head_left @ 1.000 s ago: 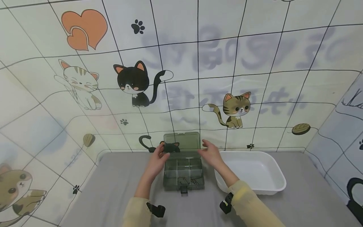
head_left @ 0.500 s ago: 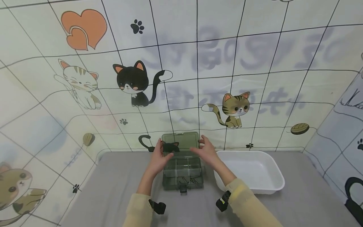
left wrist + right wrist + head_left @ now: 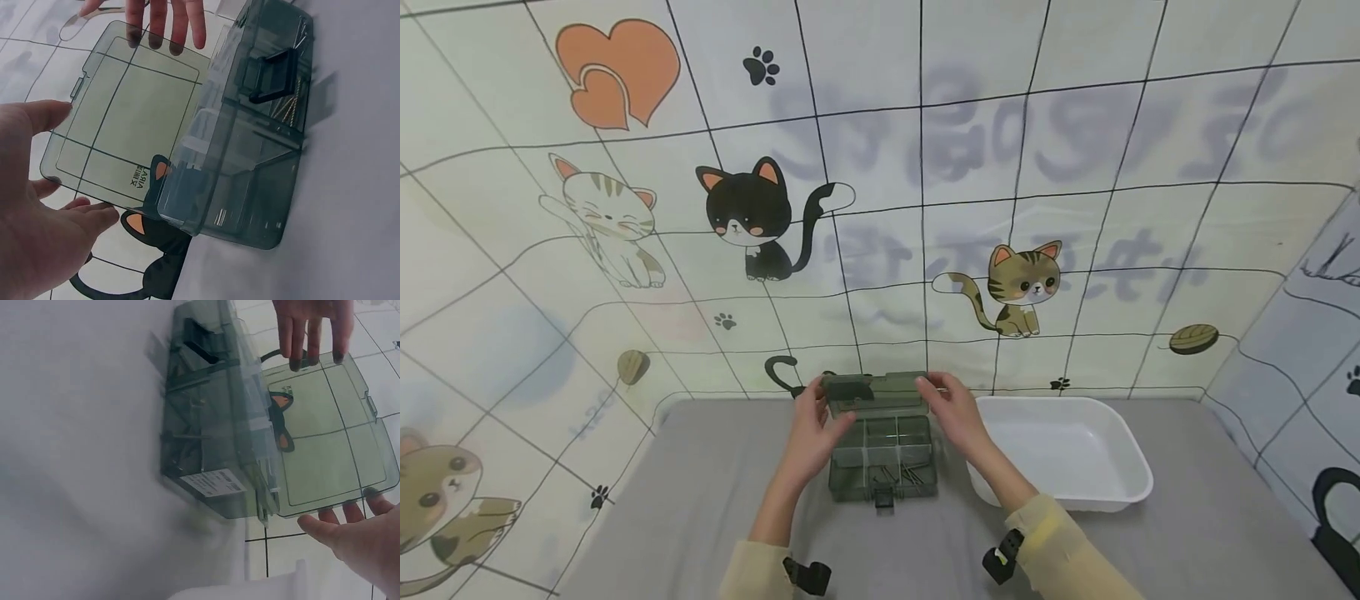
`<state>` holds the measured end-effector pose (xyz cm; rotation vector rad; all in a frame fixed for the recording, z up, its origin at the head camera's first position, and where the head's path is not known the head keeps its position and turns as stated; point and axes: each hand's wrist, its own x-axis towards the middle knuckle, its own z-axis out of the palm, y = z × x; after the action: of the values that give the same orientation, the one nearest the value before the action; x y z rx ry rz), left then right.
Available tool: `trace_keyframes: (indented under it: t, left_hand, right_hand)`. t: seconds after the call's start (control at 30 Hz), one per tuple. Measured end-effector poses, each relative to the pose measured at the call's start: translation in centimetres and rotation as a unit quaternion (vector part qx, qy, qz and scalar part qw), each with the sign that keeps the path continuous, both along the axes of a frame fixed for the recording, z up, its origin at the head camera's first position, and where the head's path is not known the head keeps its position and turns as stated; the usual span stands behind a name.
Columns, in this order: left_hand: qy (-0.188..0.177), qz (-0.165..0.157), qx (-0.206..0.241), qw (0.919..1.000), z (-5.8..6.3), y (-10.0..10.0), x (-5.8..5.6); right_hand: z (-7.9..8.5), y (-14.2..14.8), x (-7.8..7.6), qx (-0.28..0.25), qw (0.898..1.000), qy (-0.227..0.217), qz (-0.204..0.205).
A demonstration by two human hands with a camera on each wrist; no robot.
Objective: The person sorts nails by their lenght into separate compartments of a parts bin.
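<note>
A translucent dark-green compartment box (image 3: 848,485) stands on the grey cloth with its hinged lid (image 3: 891,390) raised and leaning forward. Several thin metal pieces (image 3: 913,476) lie in a front compartment; one looks gold and twisted in the left wrist view. The front clasp (image 3: 275,75) hangs loose. My left hand (image 3: 811,429) is at the lid's left side, fingertips touching its edge and thumb spread apart from them. On the other side, my right hand (image 3: 958,418) touches the lid's right edge with extended fingers, as the right wrist view (image 3: 356,540) shows.
A white plastic tray (image 3: 1138,490) sits close to the right of the box, partly behind my right forearm. Behind the box rises a wall covering (image 3: 880,208) printed with cats and grid lines. Grey cloth (image 3: 700,500) covers the tabletop.
The lid has tipped forward from nearly upright, its top edge lower and nearer me. My hands have gone with it along its two sides. The box and tray have stayed put.
</note>
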<state>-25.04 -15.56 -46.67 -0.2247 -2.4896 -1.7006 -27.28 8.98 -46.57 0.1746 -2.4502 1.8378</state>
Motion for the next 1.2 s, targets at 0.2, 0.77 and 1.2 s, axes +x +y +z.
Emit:
trace_keyframes:
  t: [0.2, 0.77, 1.2]
  left_hand:
    - [-0.015, 0.007, 0.000, 0.9999, -0.2, -0.3, 1.2]
    - [-0.008, 0.001, -0.045, 0.9989, -2.1, -0.6, 4.4]
    - [-0.018, -0.013, -0.053, 0.9983, -3.6, -0.6, 5.7]
  right_hand:
    - [-0.4, 0.0, 1.3, 0.036, 0.999, 0.013, -0.015]
    - [-1.9, -0.3, 4.8, 0.113, 0.989, 0.097, -0.005]
    - [-3.1, -0.5, 6.6, 0.131, 0.986, 0.099, 0.004]
